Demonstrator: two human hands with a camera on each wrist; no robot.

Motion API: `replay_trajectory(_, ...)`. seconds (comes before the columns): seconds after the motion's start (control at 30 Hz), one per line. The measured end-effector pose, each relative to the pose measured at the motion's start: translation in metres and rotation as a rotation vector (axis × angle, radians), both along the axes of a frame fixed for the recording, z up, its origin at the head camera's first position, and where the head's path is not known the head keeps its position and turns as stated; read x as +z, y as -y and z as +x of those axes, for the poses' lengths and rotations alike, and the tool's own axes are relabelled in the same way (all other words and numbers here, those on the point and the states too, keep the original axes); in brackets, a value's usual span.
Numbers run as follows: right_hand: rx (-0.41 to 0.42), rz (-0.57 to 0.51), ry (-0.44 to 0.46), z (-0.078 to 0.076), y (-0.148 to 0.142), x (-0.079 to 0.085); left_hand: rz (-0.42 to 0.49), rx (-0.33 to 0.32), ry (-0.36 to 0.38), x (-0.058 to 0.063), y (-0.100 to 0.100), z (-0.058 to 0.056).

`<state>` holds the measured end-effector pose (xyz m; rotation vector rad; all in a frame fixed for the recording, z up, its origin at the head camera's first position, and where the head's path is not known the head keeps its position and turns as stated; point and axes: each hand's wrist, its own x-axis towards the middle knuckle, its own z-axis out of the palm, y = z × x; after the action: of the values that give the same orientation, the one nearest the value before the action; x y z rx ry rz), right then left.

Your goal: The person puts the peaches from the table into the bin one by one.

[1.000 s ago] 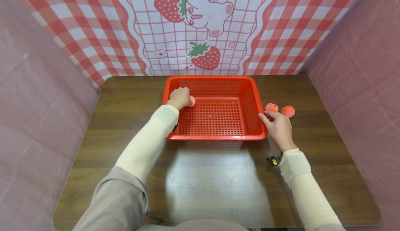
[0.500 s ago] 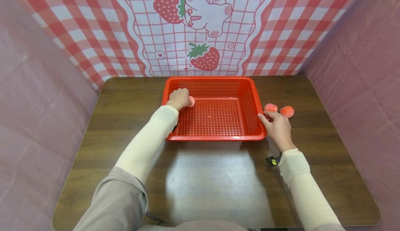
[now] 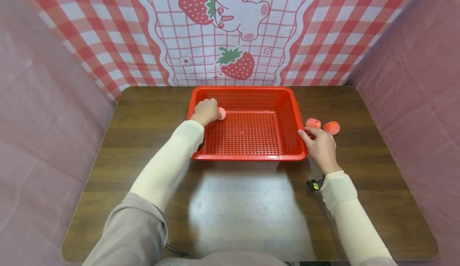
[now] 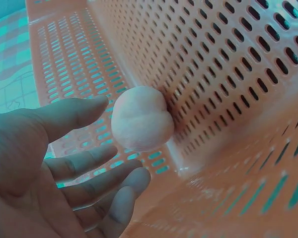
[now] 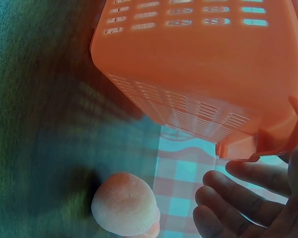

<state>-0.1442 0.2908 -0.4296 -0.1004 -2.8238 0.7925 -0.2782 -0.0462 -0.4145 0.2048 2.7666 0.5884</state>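
A pale pink peach point(image 4: 141, 119) lies inside the red perforated plastic basket point(image 3: 244, 157), toward its left end. Reaching over the basket's left side, my left hand point(image 3: 206, 112) has its thumb and loosely bent fingers point(image 4: 84, 116) right beside the peach, with the palm toward it. My right hand point(image 3: 321, 148) holds the basket's right rim, thumb on top and index finger just outside. Its other fingers point(image 5: 238, 198) hang below the rim. Two more peaches sit on the table beyond that hand, a pinkish one point(image 3: 312, 123) and a more orange one point(image 3: 332, 128).
The basket stands on a wood-grain table point(image 3: 143, 138) near its back edge. Behind rises a checked strawberry-print cloth point(image 3: 125, 26); plain pink cloths point(image 3: 39, 118) hang at both sides. A dark cable point(image 3: 177, 251) shows at the table's front edge.
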Motion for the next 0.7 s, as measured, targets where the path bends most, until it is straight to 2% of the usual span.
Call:
replay_trajectory(0.27, -0.005, -0.005, 0.026, -0.001, 0.0, 0.002, -0.026, -0.02, 0.004, 0.015, 0.002, -0.001)
replay_trajectory(0.43, 0.003, -0.002, 0.032, -0.001, -0.001, 0.003, -0.034, -0.007, 0.01, 0.024, 0.004, -0.002)
replay_trajectory(0.7, 0.0, 0.002, 0.05, 0.0, 0.0, 0.004, -0.02, 0.008, -0.005, 0.039, 0.011, 0.003)
